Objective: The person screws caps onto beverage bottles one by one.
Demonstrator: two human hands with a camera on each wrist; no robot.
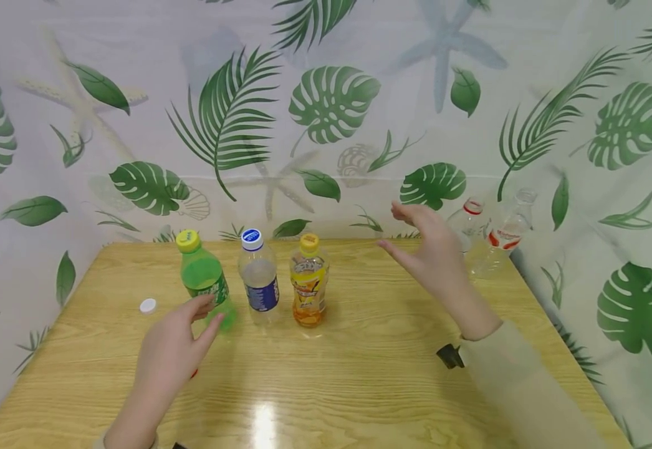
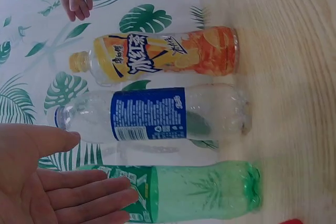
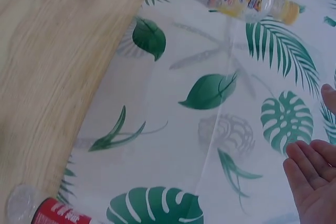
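My left hand (image 1: 171, 343) is held in front of the green bottle (image 1: 199, 271) with the yellow cap, fingers extended and thumb apart; it overlaps the bottle's lower part in the head view. The left wrist view shows that palm (image 2: 58, 192) with nothing in it. To the right of the green bottle stand a clear bottle (image 1: 260, 284) with a blue label and an iced tea bottle (image 1: 309, 284) with a yellow cap. My right hand (image 1: 435, 255) is raised, fingers straight and thumb spread, holding nothing, just left of two clear capless bottles (image 1: 502, 234).
A white cap (image 1: 148, 305) lies on the wooden table (image 1: 326, 399) left of the green bottle. Something small and red (image 1: 194, 373) shows beside my left hand, mostly hidden. Leaf-printed cloth (image 1: 337, 37) rises behind the table and along its sides.
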